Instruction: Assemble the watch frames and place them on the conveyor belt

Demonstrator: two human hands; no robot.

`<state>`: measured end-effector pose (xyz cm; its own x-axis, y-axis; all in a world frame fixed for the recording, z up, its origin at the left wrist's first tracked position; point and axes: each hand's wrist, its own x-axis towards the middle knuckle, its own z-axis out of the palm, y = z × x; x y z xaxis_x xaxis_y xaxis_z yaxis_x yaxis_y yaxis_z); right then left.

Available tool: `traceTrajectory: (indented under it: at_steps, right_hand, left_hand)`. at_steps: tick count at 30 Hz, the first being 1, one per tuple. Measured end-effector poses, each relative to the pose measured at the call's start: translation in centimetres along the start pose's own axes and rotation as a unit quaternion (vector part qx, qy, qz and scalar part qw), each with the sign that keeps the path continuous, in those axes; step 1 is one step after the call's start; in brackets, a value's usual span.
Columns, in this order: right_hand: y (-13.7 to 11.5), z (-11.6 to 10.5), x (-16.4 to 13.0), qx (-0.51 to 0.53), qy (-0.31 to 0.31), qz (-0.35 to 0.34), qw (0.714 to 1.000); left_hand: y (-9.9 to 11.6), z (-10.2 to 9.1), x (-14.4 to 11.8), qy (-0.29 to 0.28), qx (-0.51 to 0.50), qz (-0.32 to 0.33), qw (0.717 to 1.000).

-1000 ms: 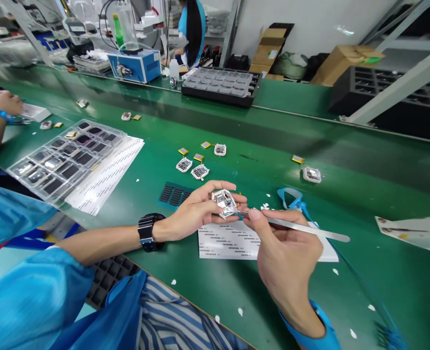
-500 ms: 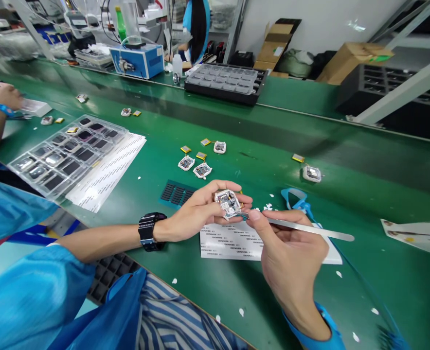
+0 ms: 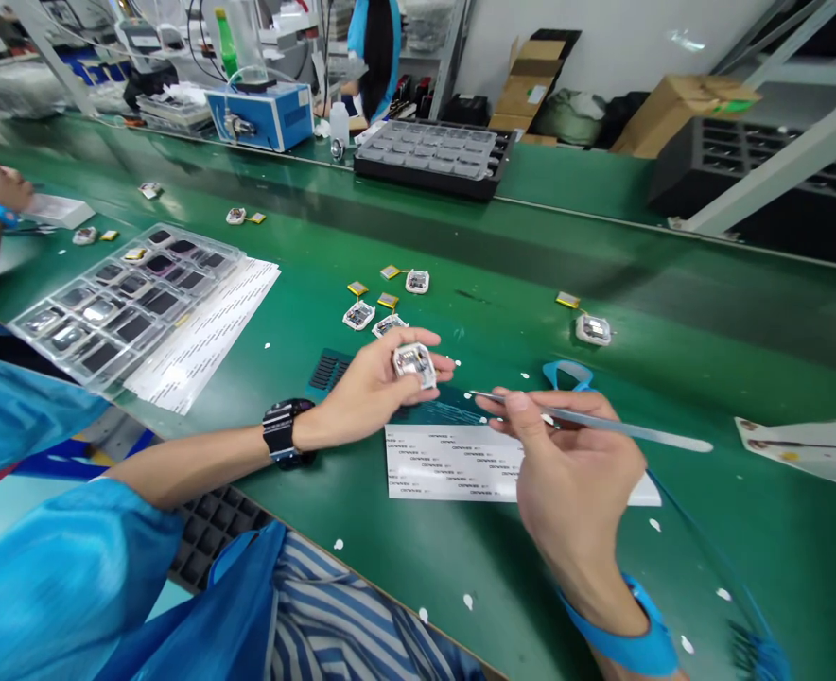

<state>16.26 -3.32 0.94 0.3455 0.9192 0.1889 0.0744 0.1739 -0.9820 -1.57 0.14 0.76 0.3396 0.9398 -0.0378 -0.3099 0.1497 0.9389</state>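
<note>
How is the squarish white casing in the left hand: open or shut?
Open: the squarish white casing has silvery electronic parts showing uncovered.

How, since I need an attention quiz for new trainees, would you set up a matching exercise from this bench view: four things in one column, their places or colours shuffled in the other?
Things:
1. Slim metal tool
2. White-rimmed part
3. Wristwatch
4. Boxy machine

Places or colours:
A. Mostly blue, on the far side of the bench
B. Held in the left hand
C. Held in the right hand
D. Black

Right pairs: 1-C, 2-B, 3-D, 4-A
</note>
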Motion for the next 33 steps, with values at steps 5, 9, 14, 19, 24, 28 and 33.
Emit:
traceTrajectory:
  at_steps: [5,9,14,19,24,28,33]
  right_hand:
    - [2.0,0.2,2.3,-0.024,-0.164,0.055,0.985]
    - [3.7,1.6,3.4,-0.055,-0.239,0.067,0.967]
    - [4.9,2.6,4.0,-0.075,-0.25,0.027,0.965]
    - [5.0,2.7,3.8,-0.088,-0.265,0.035,0.96]
    - [4.7,3.1,4.6,-0.085,-0.282,0.045,0.955]
    - [4.2,2.5,5.6,-0.036,-0.308,0.08,0.947]
    - [2.2,0.6,5.1,-0.041,-0.242,0.048,0.968]
  left_hand:
    - [-0.3,-2.6,1.5,0.036,0.134,0.028,0.99]
    - [-1.2,-2.8,1.3,0.065,0.158,-0.001,0.985]
    - [-1.9,-2.3,1.2,0.113,0.127,-0.022,0.985]
    - [-1.9,-2.4,1.3,0.112,0.122,-0.027,0.986]
    - [-2.1,-2.5,1.2,0.107,0.187,-0.013,0.976]
    - [-2.2,-2.7,1.3,0.104,0.183,-0.017,0.977]
    - [-1.1,-2.5,1.6,0.073,0.041,-0.068,0.994]
